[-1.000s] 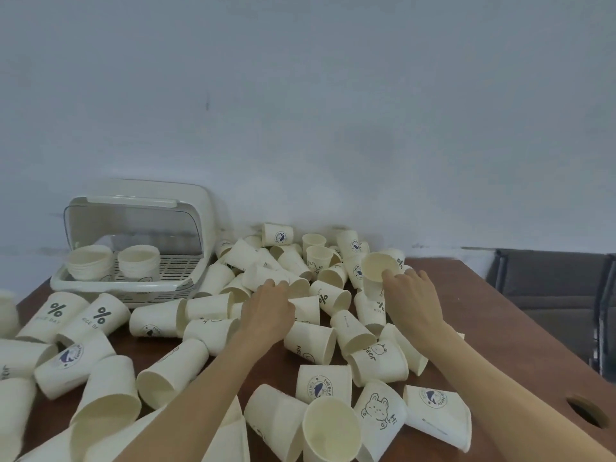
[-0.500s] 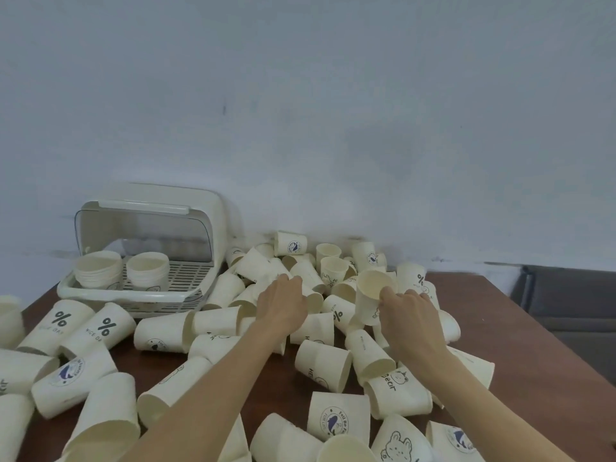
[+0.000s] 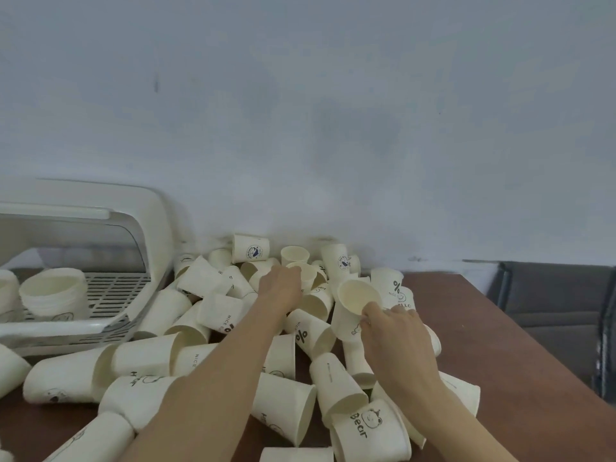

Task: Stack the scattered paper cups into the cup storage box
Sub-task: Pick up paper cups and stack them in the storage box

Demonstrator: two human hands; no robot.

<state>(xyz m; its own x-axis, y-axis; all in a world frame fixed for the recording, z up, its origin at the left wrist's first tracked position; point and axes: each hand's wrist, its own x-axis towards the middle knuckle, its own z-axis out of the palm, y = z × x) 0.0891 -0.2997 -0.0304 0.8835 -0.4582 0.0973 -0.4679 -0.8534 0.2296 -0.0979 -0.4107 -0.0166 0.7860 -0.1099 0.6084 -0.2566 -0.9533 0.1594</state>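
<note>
Wall (image 3: 333,111): a pale grey-blue surface is filling the upper part of the view, behind the table.
Table (image 3: 493,345): a dark brown wooden top is carrying the box and the cups; its right part is lying bare.
Sofa (image 3: 550,295): a grey upholstered seat is showing beyond the right edge of the table.
Cup storage box (image 3: 146,208): a white plastic box is sitting at the far left of the table, against the wall, with its clear lid raised and a slatted tray inside.
Stacked cups (image 3: 53,293): a nested stack is standing upright on the slatted tray inside the box; a second stack is showing partly at the left edge of the view.
Scattered paper cups (image 3: 160,355): many cream cups are lying on their sides across the table, from the front of the box to the wall, overlapping one another; some are carrying "Bear", "%", "NICE" or "HELLO" print.
Left hand (image 3: 281,290): it is reaching into the far pile, palm down, with fingers curled over a cup; whether they are gripping it cannot be told.
Right hand (image 3: 395,338): its fingertips are pinching the rim of one cup.
Held cup (image 3: 356,301): it is tilting above the pile, just right of the left hand, with its open mouth facing the camera.
</note>
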